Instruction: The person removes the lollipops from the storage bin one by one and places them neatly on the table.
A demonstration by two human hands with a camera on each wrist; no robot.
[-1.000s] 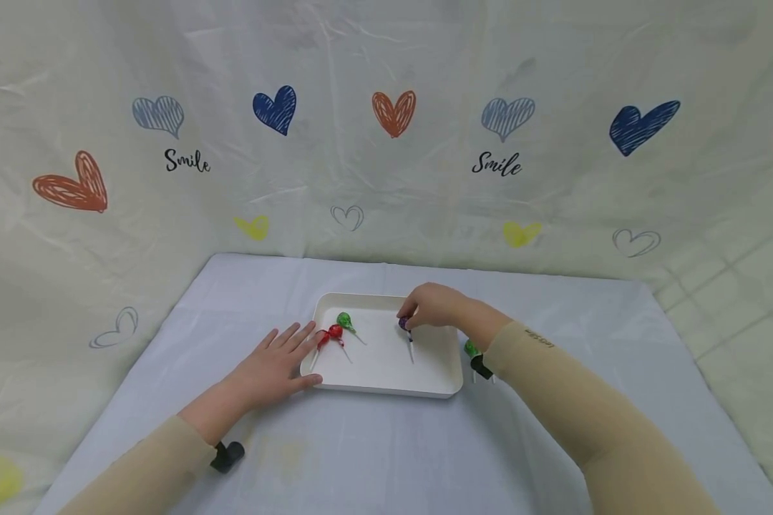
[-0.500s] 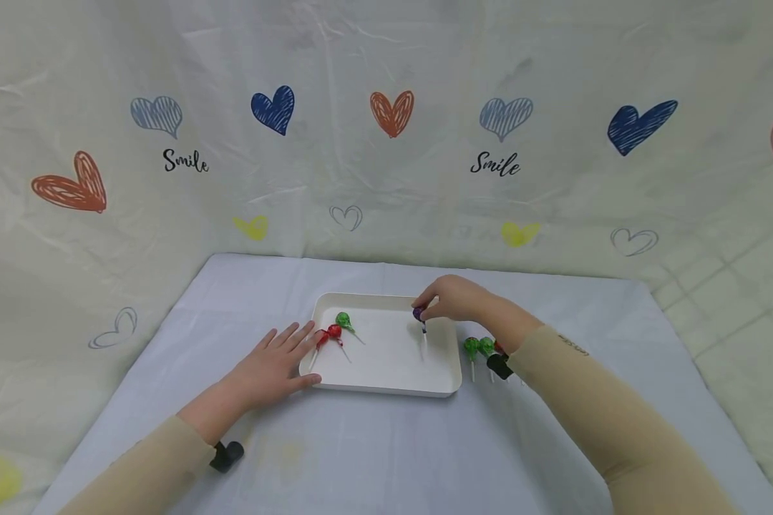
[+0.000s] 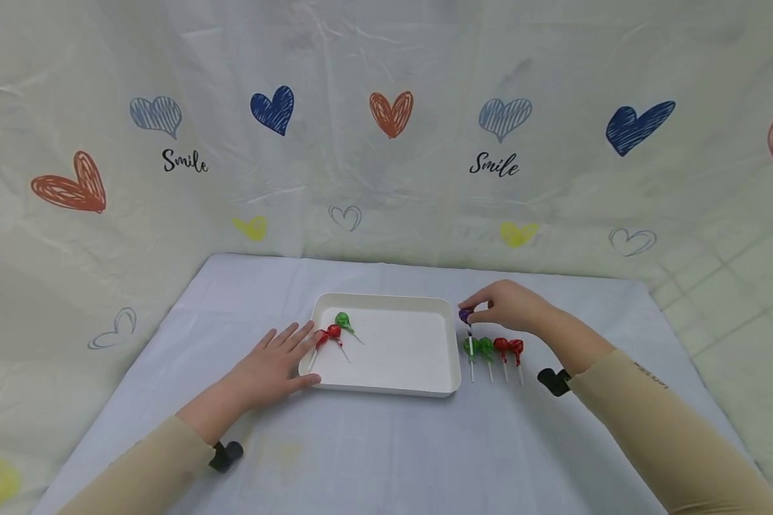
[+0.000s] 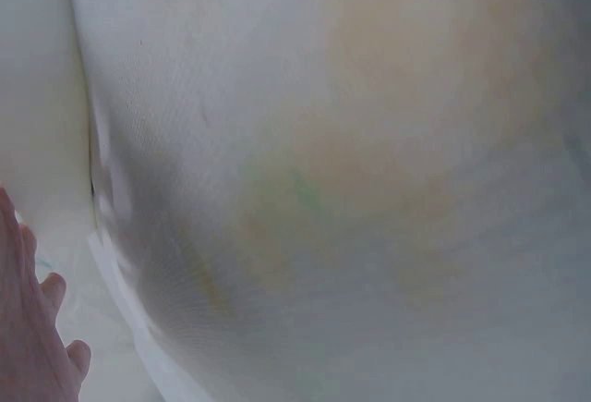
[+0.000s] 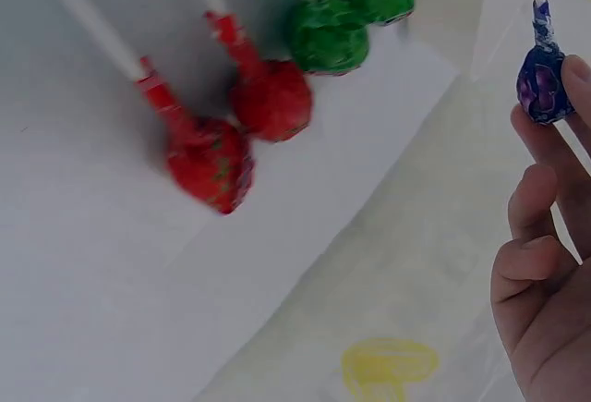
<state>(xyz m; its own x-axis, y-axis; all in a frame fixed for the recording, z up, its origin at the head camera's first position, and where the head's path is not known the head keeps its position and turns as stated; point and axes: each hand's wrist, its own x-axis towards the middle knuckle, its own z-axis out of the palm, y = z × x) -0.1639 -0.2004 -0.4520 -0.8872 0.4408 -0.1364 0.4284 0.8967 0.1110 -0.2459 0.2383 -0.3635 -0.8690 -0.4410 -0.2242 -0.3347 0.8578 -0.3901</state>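
Observation:
A purple-wrapped lollipop [image 5: 543, 86] hangs stick-down from my right hand [image 3: 512, 306], pinched by its round head between thumb and fingers. In the head view it is just past the right edge of the white tray [image 3: 393, 390], above a row of lollipops on the cloth. That row has two green lollipops [image 3: 486, 346] and two red lollipops [image 3: 517, 347]. My left hand [image 3: 267, 368] rests with spread fingers on the tray's left edge. Beside its fingertips, inside the tray, lie a green lollipop [image 3: 343, 320] and two red lollipops [image 3: 334, 331], one partly covered by the fingers.
A white cloth [image 3: 361, 458] covers the table, with faint yellowish stains near the front. Behind it hangs a pale sheet [image 3: 386, 179] printed with hearts and the word Smile. Each wrist wears a black camera strap [image 3: 554, 382].
My right hand has lifted the purple lollipop out of the tray and carried it right, over the row. The row's lollipops, earlier partly hidden by the arm, now show. My left hand stays put.

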